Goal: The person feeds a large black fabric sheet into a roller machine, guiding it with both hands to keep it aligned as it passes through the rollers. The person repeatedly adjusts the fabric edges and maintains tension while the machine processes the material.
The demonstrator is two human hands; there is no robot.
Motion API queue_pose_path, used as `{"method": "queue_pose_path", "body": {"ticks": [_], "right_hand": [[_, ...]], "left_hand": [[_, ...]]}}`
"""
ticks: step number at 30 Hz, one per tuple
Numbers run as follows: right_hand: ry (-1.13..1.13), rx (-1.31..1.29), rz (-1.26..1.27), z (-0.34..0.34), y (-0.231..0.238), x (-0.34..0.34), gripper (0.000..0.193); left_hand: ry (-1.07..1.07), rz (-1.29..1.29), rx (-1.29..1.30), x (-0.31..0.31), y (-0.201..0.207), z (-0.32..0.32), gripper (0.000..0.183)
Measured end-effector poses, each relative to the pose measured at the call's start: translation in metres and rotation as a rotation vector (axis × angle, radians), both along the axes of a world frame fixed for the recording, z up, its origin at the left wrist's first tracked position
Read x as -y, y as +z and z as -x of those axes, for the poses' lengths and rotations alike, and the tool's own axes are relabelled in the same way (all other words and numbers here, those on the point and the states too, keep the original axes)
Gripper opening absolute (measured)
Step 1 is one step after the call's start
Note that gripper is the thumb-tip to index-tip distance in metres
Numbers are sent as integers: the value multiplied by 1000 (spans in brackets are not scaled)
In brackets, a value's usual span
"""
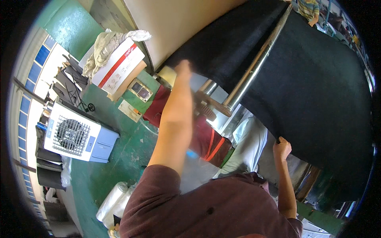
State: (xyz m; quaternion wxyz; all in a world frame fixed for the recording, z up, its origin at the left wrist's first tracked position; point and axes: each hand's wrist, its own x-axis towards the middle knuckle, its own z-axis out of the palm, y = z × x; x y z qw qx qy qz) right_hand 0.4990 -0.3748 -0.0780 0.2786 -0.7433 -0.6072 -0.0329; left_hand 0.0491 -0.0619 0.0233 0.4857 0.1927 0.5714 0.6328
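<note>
Black sheet [309,83] is lying spread on both sides of the metal roller [260,57], edge handling seemingly unfinished: your right hand [282,148] is pinching its edge, while your left hand [183,68] is blurring, its grip indeterminable.

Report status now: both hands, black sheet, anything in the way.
Right hand gripping near edge of wide black sheet. Left hand blurred near sheet's left side, grip unclear. Possible obstruction: shiny cylindrical metal bar crossing between hands.

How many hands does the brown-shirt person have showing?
2: the left hand beside the black sheet, looking blurred, and the right hand holding the sheet's lower edge. Neither is fully hidden.
</note>
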Motion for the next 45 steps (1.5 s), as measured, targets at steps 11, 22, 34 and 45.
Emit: {"method": "queue_pose_path", "body": {"ticks": [11,22,34,45], "right_hand": [[170,103,35,43,24,-36,9],[300,88,71,110,49,-66,6],[460,1,-90,137,60,-119,8],[-77,354,97,-118,22,-62,18]], "left_hand": [[24,96,-95,-17,-15,4,46],[161,126,-98,0,1,-4,48],[271,-29,236,28,33,-18,40],[374,93,166,18,24,-11,26]]}}
